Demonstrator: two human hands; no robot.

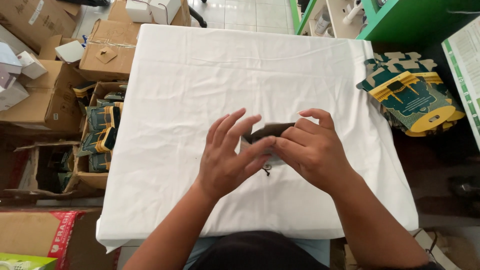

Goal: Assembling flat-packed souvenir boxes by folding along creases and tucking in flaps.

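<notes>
Both of my hands meet over the middle of a table covered with a white cloth (200, 85). My left hand (227, 157) and my right hand (312, 150) pinch a small dark flat item (267, 131) between their fingertips. It looks like a small dark pouch or packet. A thin dark cord end (266, 171) hangs under it. Most of the item is hidden by my fingers.
A stack of flat green and yellow printed packages (412, 95) lies at the table's right edge. Open cardboard boxes (97, 135) with similar green packs stand on the floor to the left. More cardboard boxes (107, 47) sit at the far left. Green shelving (410, 17) is at the far right.
</notes>
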